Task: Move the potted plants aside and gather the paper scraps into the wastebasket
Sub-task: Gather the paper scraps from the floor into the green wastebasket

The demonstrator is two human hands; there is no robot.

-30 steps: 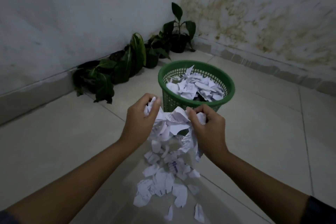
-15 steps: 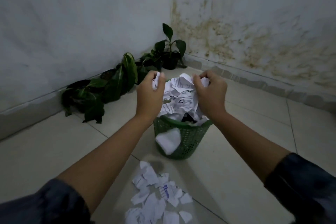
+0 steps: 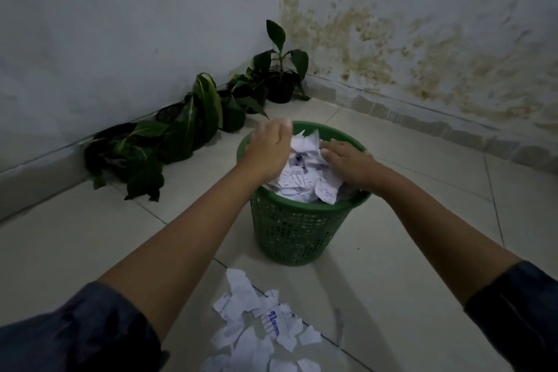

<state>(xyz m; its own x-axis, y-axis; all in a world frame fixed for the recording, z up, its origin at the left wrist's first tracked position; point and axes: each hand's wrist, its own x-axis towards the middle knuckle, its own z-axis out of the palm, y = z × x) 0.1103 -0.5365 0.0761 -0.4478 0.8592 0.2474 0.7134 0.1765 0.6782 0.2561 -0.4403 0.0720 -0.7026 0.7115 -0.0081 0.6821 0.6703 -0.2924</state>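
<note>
Paper scraps (image 3: 305,172) were heaped in the green wastebasket (image 3: 297,232), the pile standing at or slightly above the rim, with one piece folded over the near edge. The left hand (image 3: 268,146) was over the far-left part of the rim, blurred; its fingers looked loosely spread with nothing visibly held, though this could not be confirmed. The right hand (image 3: 347,161) lay flat on the right side of the pile, fingers extended and together, pressing rather than gripping.

A second batch of loose scraps (image 3: 259,329) lay on the tiled floor (image 3: 407,251) on the near side of the wastebasket, close to its base and uncollected.

The potted plants (image 3: 193,127) stood in a row along the wall (image 3: 136,24), to the far left of the wastebasket and apart from it; that part of the task appeared complete.

Risks, as judged:
- The basket looked close to full. Adding the floor batch could spill pieces over the rim unless the pile was compacted first.
- The piece at the near edge could slip out when the hands lifted.
- Uneven downward pressure on a light mesh basket could tip or shift it on smooth tile.
- Small torn pieces are light; a hurried scoop would likely leave stragglers behind.
</note>
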